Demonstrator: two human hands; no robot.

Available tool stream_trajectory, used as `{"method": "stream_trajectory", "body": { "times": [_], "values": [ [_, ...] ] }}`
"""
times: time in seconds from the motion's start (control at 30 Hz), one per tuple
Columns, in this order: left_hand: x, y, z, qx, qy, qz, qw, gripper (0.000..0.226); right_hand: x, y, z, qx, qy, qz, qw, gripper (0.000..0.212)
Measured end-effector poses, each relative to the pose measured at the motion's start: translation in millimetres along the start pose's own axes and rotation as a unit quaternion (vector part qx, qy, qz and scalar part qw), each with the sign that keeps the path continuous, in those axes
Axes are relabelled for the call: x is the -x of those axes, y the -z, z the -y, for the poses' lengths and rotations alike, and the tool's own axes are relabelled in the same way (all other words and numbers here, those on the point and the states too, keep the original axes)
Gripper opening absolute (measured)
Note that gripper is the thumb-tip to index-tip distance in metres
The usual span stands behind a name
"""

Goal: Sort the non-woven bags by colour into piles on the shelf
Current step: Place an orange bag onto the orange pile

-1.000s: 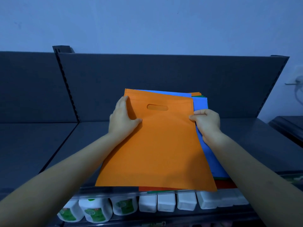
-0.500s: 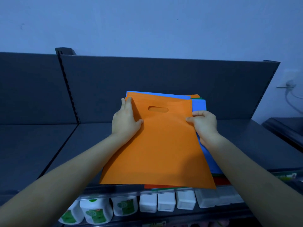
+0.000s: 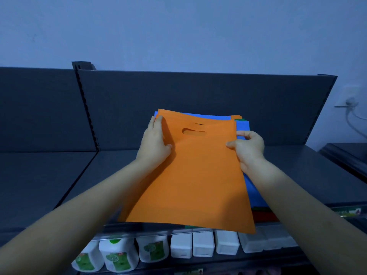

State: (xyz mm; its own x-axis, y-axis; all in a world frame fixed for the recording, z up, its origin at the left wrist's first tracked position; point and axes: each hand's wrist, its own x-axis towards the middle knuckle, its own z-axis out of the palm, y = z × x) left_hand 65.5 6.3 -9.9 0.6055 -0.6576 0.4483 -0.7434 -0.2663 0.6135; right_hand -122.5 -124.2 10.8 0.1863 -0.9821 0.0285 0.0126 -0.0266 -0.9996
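Note:
An orange non-woven bag (image 3: 194,175) with a cut-out handle lies on top of a mixed stack on the dark shelf (image 3: 309,175). My left hand (image 3: 155,143) grips its upper left edge, thumb on top and fingers along the side. My right hand (image 3: 248,147) pinches its upper right edge between thumb and fingers. Under it show a blue bag (image 3: 251,187), a green bag edge (image 3: 241,120), another orange edge (image 3: 235,116) and a red bag (image 3: 262,215) at the front.
The grey shelf surface stretches bare to the left (image 3: 39,185) of the stack, behind a slotted upright (image 3: 87,108). White bottles (image 3: 117,257) and white tubs (image 3: 202,245) stand on the lower shelf. A wall socket with cable (image 3: 349,102) is at the right.
The orange bag's top edge has lifted a little off the stack. My right hand has shifted from resting on the edge to pinching it; the view has moved slightly.

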Motion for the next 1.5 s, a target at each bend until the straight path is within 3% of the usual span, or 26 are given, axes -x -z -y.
{"method": "stream_trajectory", "body": {
  "times": [0.1, 0.2, 0.3, 0.37, 0.43, 0.5, 0.57, 0.63, 0.7, 0.83, 0.93, 1.03, 1.1, 1.23, 1.33, 1.5],
  "values": [
    [-0.3, 5.5, 3.3, 0.071, -0.028, -0.022, 0.997, 0.090, -4.9, 2.8, -1.8, -0.027, -0.026, 0.006, 0.999, 0.059],
    [-0.6, 12.4, 4.8, 0.194, 0.037, -0.008, 0.980, 0.088, -6.5, 3.1, -4.1, 0.001, -0.009, 0.010, 1.000, 0.068],
    [-1.1, 20.8, 12.1, 0.292, 0.089, 0.122, 0.944, 0.051, -7.6, 4.9, -2.2, 0.046, 0.026, -0.004, 0.999, 0.042],
    [0.7, 22.6, 21.0, 0.289, 0.062, 0.200, 0.934, 0.047, -9.6, 6.2, -1.1, 0.062, 0.043, -0.017, 0.997, 0.036],
    [5.3, 20.6, 26.0, 0.269, 0.016, 0.216, 0.938, 0.045, -12.5, 8.2, -0.3, 0.068, 0.054, -0.030, 0.996, 0.033],
    [8.5, 14.2, 27.1, 0.242, -0.010, 0.169, 0.955, 0.038, -16.6, 11.6, 0.5, 0.079, 0.065, -0.031, 0.994, 0.028],
    [8.6, 11.1, 29.4, 0.231, 0.045, 0.068, 0.970, 0.037, -21.5, 14.7, 1.5, 0.092, 0.070, -0.014, 0.993, 0.022],
    [8.1, 9.8, 30.9, 0.289, 0.171, 0.037, 0.941, 0.040, -24.8, 16.2, 3.2, 0.090, 0.057, 0.011, 0.994, 0.018],
    [7.9, 5.4, 32.7, 0.340, 0.245, 0.049, 0.907, 0.042, -25.5, 14.7, 5.2, 0.062, 0.026, 0.035, 0.997, 0.016],
    [4.1, 0.9, 16.5, 0.400, 0.277, 0.028, 0.873, 0.038, -27.6, 8.7, 12.1, 0.025, -0.011, 0.044, 0.999, 0.016],
    [-2.3, -2.0, 3.0, 0.462, 0.280, 0.036, 0.841, 0.039, -32.7, 11.4, 17.3, 0.059, 0.019, 0.003, 0.998, 0.017],
    [-4.9, -4.3, 2.1, 0.356, 0.260, 0.031, 0.897, 0.059, -36.7, 17.6, 27.6, 0.076, 0.052, -0.032, 0.995, 0.017],
    [-4.5, 1.5, 6.1, 0.277, 0.240, 0.018, 0.930, 0.050, -36.0, 16.6, 37.0, 0.054, 0.040, -0.018, 0.998, 0.023],
    [-5.2, 25.5, 11.0, 0.344, 0.203, 0.074, 0.914, 0.039, -23.6, -6.8, 51.3, 0.030, 0.022, 0.040, 0.999, 0.022],
    [-4.3, 54.9, 16.8, 0.374, 0.145, 0.038, 0.915, 0.015, -8.0, -35.2, 54.7, 0.001, 0.015, 0.079, 0.997, 0.012],
    [1.9, 113.9, 61.1, 0.352, 0.172, -0.016, 0.920, 0.019, 21.3, -94.7, 62.0, -0.006, 0.013, 0.165, 0.986, 0.003]
  ]
}}
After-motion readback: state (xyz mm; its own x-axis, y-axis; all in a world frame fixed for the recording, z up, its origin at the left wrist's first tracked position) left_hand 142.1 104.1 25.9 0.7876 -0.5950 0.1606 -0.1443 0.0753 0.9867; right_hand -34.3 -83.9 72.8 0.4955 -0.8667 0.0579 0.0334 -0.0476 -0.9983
